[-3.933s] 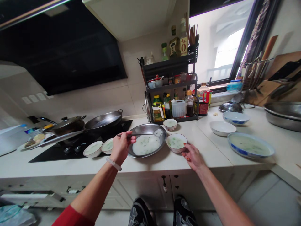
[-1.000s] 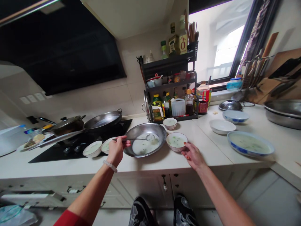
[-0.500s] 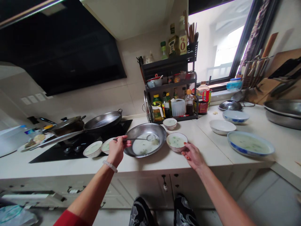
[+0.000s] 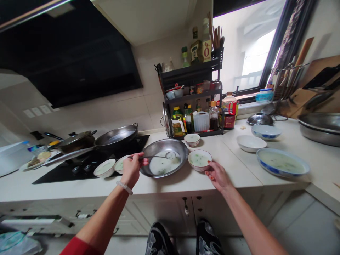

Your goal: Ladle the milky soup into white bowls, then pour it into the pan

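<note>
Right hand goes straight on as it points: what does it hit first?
The soup bowl directly ahead; the right hand appears to touch its side, though exact contact is unclear.

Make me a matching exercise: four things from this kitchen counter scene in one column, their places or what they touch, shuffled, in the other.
1. Ladle
2. Wok
3. Blue-lidded jar
4. Right hand

A. On the windowsill
B. At the side of a bowl of pale liquid
C. On the stove
D. In the left hand, reaching into the metal basin

Pairs: 1-D, 2-C, 3-A, 4-B
</note>
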The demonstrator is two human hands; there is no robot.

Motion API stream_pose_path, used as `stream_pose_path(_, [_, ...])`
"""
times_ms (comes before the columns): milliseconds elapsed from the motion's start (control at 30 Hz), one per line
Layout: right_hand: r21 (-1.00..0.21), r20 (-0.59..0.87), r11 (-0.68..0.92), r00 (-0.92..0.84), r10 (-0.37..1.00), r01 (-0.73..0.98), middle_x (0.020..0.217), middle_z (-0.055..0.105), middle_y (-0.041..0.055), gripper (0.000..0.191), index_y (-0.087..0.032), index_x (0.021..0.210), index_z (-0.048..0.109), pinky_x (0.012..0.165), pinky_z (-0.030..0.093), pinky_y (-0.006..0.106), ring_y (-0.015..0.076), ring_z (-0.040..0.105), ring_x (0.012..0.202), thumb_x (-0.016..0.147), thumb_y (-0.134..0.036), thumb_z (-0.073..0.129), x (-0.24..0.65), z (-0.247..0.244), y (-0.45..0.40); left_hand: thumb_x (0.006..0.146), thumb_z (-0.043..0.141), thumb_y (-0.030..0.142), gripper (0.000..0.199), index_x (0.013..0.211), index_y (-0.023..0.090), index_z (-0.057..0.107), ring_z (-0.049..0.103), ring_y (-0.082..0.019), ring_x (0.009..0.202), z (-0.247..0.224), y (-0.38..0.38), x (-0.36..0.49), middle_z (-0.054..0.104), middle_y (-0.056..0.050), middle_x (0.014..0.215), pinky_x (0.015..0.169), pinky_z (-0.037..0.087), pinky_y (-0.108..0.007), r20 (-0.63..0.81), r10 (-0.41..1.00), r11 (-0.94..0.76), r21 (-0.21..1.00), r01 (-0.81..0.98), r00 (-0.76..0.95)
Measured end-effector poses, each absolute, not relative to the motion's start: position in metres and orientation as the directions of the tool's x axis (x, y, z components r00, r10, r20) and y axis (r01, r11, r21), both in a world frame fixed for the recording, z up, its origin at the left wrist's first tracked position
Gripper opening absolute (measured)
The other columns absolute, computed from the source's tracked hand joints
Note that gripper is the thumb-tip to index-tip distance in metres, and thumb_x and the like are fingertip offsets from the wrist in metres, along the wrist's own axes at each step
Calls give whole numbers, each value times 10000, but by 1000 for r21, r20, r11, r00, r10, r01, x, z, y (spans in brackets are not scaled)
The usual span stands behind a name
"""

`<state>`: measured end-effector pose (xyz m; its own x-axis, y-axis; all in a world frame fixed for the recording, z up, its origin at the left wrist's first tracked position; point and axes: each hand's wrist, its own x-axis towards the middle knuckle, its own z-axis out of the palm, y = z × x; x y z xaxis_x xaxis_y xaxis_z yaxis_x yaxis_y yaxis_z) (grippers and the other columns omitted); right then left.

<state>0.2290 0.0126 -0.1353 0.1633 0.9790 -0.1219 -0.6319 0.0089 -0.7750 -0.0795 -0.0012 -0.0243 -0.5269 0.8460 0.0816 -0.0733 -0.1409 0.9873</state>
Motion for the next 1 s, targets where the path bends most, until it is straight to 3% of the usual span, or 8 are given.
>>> stream_pose_path(1000, [-777, -102, 18, 154, 983, -629, 645, 605, 9, 353, -182, 760, 584, 311, 235, 144, 82, 509, 434, 560, -328, 837, 229, -138, 15, 715, 500, 152, 163, 796, 87, 626, 621, -163, 486, -17, -1, -73, 640, -59, 531, 542, 526, -285, 79, 847, -144, 986, -83, -526])
